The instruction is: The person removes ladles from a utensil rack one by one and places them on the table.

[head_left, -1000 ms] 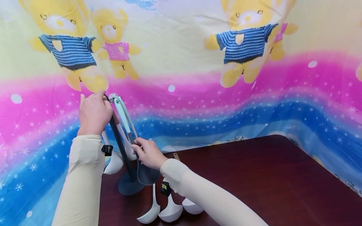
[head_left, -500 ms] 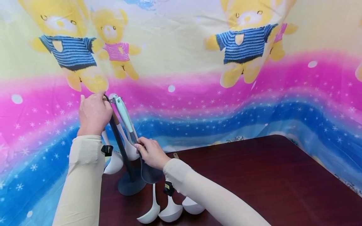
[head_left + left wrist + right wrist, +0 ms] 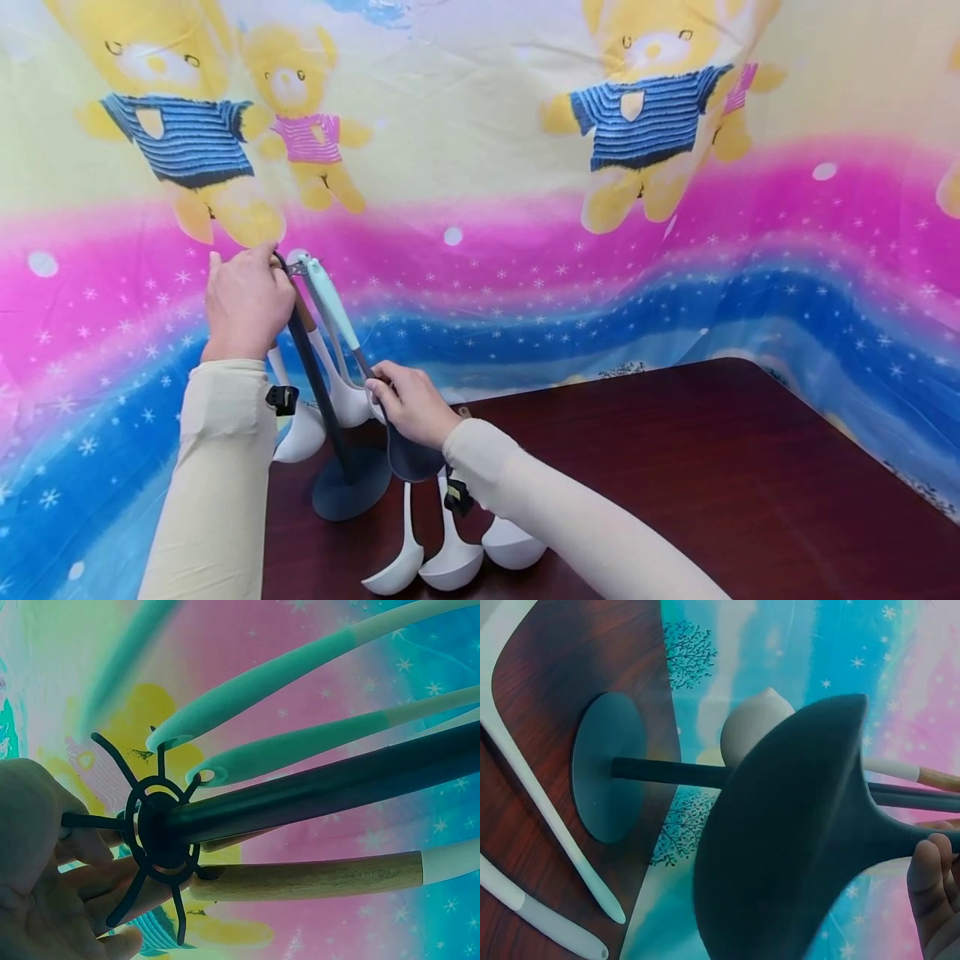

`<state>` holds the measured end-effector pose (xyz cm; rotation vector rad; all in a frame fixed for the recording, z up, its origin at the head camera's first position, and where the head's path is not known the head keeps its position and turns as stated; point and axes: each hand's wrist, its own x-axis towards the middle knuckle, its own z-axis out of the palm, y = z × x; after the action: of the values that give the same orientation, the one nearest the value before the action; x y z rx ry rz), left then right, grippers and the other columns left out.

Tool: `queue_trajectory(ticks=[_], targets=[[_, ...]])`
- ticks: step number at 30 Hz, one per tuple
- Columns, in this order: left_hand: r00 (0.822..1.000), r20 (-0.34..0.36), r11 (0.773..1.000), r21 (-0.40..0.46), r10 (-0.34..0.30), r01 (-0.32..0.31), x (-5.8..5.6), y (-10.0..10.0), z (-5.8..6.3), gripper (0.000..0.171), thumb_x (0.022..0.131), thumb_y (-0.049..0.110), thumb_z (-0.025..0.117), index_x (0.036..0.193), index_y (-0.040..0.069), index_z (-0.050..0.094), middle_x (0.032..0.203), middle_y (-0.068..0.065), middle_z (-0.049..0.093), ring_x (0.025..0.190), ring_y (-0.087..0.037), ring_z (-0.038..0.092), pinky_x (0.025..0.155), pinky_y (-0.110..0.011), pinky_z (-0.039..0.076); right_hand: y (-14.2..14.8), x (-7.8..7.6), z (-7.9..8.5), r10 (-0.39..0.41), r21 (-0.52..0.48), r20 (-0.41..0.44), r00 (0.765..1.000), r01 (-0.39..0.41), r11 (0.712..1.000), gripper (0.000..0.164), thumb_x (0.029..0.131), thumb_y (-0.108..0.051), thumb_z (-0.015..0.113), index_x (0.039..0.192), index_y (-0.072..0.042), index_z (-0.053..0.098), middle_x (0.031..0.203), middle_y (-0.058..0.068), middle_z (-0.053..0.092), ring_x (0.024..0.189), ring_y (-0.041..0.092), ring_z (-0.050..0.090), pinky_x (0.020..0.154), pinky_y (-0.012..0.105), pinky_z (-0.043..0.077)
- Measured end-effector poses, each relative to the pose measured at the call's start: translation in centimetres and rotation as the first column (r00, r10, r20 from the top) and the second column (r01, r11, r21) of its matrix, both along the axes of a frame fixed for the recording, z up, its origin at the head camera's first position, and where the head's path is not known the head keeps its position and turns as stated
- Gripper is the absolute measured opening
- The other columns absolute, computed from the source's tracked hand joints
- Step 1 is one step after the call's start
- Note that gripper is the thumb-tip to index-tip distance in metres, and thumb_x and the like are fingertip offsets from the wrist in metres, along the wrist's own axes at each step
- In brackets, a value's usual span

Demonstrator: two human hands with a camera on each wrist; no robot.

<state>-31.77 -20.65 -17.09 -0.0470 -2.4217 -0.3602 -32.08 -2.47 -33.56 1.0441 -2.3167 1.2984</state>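
Note:
My left hand [image 3: 250, 302] grips the top of a black utensil stand [image 3: 313, 358], its fingers around the hub below the hooks in the left wrist view. My right hand [image 3: 411, 405] pinches the stem of a dark grey ladle [image 3: 780, 825] with a mint handle [image 3: 333, 308]. In the left wrist view that blurred handle [image 3: 127, 664] is apart from the hooks. Two other mint-handled utensils [image 3: 255, 690] and a wooden-handled one [image 3: 315, 879] hang there. White ladle bowls [image 3: 303, 433] show beside the pole in the head view.
Several white ladles [image 3: 452, 568] lie on the dark wood table [image 3: 675, 467], in front of the stand's round base [image 3: 351, 485]. The right forearm passes over one of them. A bear-printed cloth [image 3: 480, 167] hangs behind the table.
My right hand has moved right and the dark grey ladle swung right with it, its handle top shifting slightly off the hook. My left hand stays at the stand's top.

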Motion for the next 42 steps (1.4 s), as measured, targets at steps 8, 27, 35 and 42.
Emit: queue_trajectory(ticks=[8,27,35,42], targets=[[1.000,-0.016,1.000,-0.022,0.017,-0.018,0.0,0.3,0.1,0.038,0.098,0.022,0.042,0.125,-0.001,0.055,0.098,-0.028,0.061,0.109,-0.049,0.052,0.115,-0.051,0.003,2.1,-0.5,-0.6,-0.044,-0.038,0.024,0.999,0.045,0.998,0.015,0.099,-0.028,0.043,0.100,-0.019,0.056,0.083,-0.001,0.060,0.062,0.008,0.049,0.057,0.022,0.042],[0.995,-0.065,0.996,0.059,0.074,-0.070,0.2,0.1,-0.5,0.036,0.097,0.024,0.047,0.123,0.003,0.059,0.090,-0.024,0.063,0.094,-0.040,0.049,0.084,-0.055,0.032,11.9,-0.5,-1.1,-0.174,0.279,0.132,0.976,0.132,0.951,0.015,0.095,-0.021,0.054,0.090,-0.015,0.068,0.071,-0.003,0.065,0.055,0.011,0.053,0.054,0.028,0.044],[0.995,-0.020,0.995,0.021,0.100,-0.100,0.2,-0.2,0.4,0.040,0.096,0.027,0.041,0.130,0.011,0.056,0.076,-0.022,0.060,0.079,-0.044,0.055,0.087,-0.063,0.029,15.5,-0.6,-3.1,-0.241,0.372,0.313,0.919,0.115,0.921,0.016,0.094,-0.015,0.055,0.085,-0.011,0.068,0.068,0.003,0.066,0.049,0.014,0.055,0.049,0.029,0.047],[0.997,0.023,0.994,0.085,0.072,-0.074,0.4,-0.2,0.4,0.049,0.096,0.034,0.030,0.139,0.016,0.047,0.072,-0.018,0.057,0.082,-0.042,0.054,0.096,-0.070,0.019,17.1,-0.3,-5.0,-0.294,0.421,0.427,0.855,0.100,0.902,0.018,0.093,-0.014,0.056,0.080,-0.010,0.067,0.066,0.006,0.064,0.051,0.019,0.058,0.050,0.032,0.052]])
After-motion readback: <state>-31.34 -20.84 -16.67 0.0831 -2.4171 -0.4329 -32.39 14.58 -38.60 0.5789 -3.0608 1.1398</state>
